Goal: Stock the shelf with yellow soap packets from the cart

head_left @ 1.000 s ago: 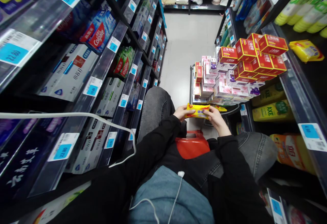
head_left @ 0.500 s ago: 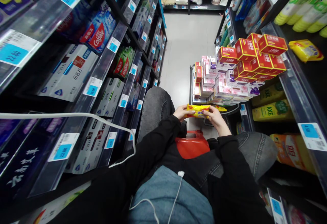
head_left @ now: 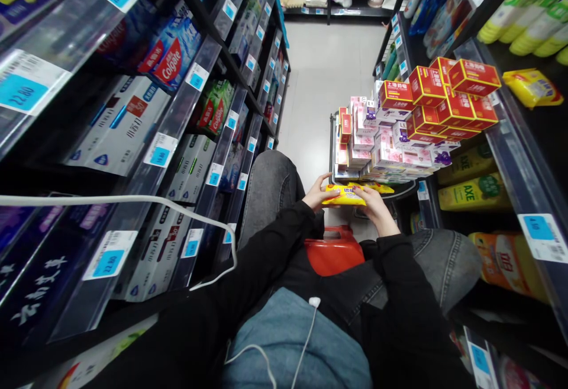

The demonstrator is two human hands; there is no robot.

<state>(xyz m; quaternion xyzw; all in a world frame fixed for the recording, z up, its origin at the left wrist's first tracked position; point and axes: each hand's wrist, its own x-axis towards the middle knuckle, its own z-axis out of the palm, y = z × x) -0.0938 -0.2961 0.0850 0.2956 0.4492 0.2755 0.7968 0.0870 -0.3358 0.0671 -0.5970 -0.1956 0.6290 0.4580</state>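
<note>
A yellow-wrapped soap bar (head_left: 342, 199) is held level between my two hands in front of me. My left hand (head_left: 316, 193) grips its left end, thumb along the near face and a finger raised above it. At the other end, my right hand (head_left: 375, 204) closes on the wrapper with its thumb on the printed face. Just beyond lies another yellow packet (head_left: 381, 187), partly covered by my right hand. Behind that stand stacked red soap boxes (head_left: 428, 84) on pink and white boxes (head_left: 388, 149).
Toothpaste shelves (head_left: 177, 158) with blue price tags line the left side. On the right shelf stand yellow AXE bottles (head_left: 474, 192), with a yellow packet (head_left: 532, 88) higher up. A red plastic stool (head_left: 335, 256) is between my legs. A white cable (head_left: 133, 199) crosses at left.
The soap bar has dipped slightly and turned a little in my hands. A finger of my left hand has lifted off its top. The surrounding boxes have stayed put.
</note>
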